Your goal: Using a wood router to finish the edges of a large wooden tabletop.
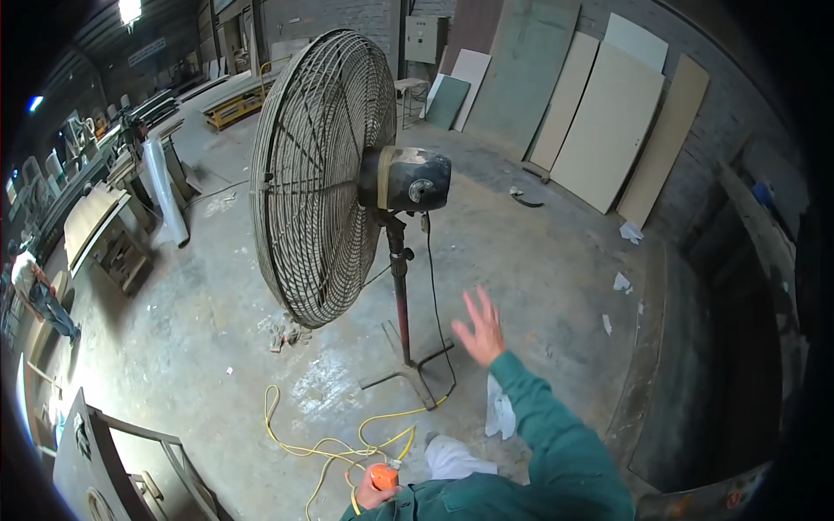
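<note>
A large pedestal fan (pixel 321 174) stands in front of me, with a round wire cage and a dark motor housing (pixel 419 180). Its pole (pixel 400 295) rises from a metal cross-shaped base (pixel 417 373). My right hand (pixel 480 332) reaches forward, fingers spread, to the right of the pole and apart from it, holding nothing. Low at the front, my left hand (pixel 372 495) is closed around a small orange block (pixel 383 476) with a pale end; its exact kind is unclear. A yellow cable (pixel 323 450) lies looped beside that hand. The dark fan cord (pixel 432 278) hangs behind the pole.
Large boards (pixel 615 122) lean against the right wall, below which scraps of paper (pixel 622 282) lie. A dark metal frame (pixel 130 460) stands at the lower left. A person (pixel 43 291) is at the far left, near a workbench (pixel 95 226). Rags (pixel 285 337) lie below the fan cage.
</note>
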`<state>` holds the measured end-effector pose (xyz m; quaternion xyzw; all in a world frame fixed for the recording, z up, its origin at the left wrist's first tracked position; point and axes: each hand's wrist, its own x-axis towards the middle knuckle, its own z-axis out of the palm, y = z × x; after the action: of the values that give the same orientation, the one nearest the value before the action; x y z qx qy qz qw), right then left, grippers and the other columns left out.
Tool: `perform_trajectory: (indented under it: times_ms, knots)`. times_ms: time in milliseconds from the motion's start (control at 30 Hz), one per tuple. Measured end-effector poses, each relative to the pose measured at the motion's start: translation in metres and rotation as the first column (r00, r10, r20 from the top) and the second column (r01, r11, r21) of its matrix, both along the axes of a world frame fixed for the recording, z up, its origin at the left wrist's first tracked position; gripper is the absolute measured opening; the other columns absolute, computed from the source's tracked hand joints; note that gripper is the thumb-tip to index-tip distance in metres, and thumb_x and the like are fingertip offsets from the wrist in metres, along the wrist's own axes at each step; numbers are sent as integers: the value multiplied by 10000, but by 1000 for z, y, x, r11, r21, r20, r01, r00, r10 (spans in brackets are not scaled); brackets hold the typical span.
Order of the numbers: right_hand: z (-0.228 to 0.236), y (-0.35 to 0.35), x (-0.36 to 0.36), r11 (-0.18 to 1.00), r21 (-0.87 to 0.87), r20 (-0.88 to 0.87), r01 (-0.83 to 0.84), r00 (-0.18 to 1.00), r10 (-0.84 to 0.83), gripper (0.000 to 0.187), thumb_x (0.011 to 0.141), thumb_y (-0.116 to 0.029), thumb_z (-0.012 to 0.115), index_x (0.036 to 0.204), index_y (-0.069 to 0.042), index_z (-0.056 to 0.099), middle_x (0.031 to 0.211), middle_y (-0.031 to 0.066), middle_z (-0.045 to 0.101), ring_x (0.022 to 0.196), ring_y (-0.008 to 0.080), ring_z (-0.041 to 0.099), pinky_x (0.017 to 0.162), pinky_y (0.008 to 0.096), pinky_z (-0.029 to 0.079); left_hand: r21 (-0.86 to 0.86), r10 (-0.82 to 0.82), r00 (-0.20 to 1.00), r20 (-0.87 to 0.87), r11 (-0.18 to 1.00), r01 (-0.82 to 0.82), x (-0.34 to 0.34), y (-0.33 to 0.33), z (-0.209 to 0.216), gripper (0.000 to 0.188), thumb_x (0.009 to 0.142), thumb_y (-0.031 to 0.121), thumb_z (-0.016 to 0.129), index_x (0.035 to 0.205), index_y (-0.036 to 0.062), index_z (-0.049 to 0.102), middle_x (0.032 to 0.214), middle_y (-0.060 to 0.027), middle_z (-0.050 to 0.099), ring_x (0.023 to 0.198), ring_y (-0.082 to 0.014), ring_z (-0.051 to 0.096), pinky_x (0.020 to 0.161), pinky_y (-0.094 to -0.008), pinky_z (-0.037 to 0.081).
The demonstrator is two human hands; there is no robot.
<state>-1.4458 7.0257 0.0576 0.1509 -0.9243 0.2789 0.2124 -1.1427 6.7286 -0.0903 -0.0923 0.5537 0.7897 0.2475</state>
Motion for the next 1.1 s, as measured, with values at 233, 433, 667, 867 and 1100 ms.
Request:
perform_trajectory:
  times_ms: [233, 433, 667, 867, 1100]
  knots:
    - [147, -44, -162, 998, 63, -417, -8, 908, 34, 615, 869, -350, 609, 1396, -98, 418, 1498, 180, 234, 1357, 440, 207, 1104, 487, 229, -103, 305, 952, 18, 948, -302, -21, 34, 11, 711, 619, -26, 803, 1209, 74, 420, 990, -52, 566, 835, -161, 590, 720, -321, 514]
    - [182, -72, -258, 984, 179, -294, -6, 954, 60, 677, 844, -615, 491, 1282, -103, 552, 1499, 133, 271, 1411, 423, 82, 1121, 592, 56, -218, 434, 896, -91, 870, -443, -80, 90, 22, 713, 614, -15, 810, 1203, 68, 417, 983, -49, 564, 869, -153, 573, 751, -311, 504]
    - [163, -69, -256, 910, 269, -449, -315, 795, 408, 584, 817, -559, 562, 1195, -117, 618, 1481, 110, 316, 1413, 410, 91, 1107, 615, 66, -261, 567, 819, -92, 780, -569, -122, 135, 36, 732, 604, 44, 841, 1202, 63, 420, 981, -48, 562, 872, -151, 569, 767, -319, 494]
    - [158, 1, -294, 970, -121, -547, 211, 802, -242, 392, 869, -289, 598, 1190, -65, 594, 1391, 141, 423, 1340, 423, 268, 1078, 534, 210, -325, 520, 849, -90, 791, -519, -145, 131, 45, 756, 581, 80, 859, 1208, 65, 436, 972, -43, 543, 920, -164, 564, 816, -325, 479]
    - [-8, -3, -294, 891, -443, 254, -103, 938, 235, 429, 805, -162, 652, 1167, 25, 517, 1257, 223, 515, 1170, 356, 506, 959, 402, 420, -284, 418, 889, -186, 843, -456, -160, 102, 30, 699, 659, 83, 827, 1221, 57, 411, 970, -65, 599, 884, -143, 593, 739, -302, 513]
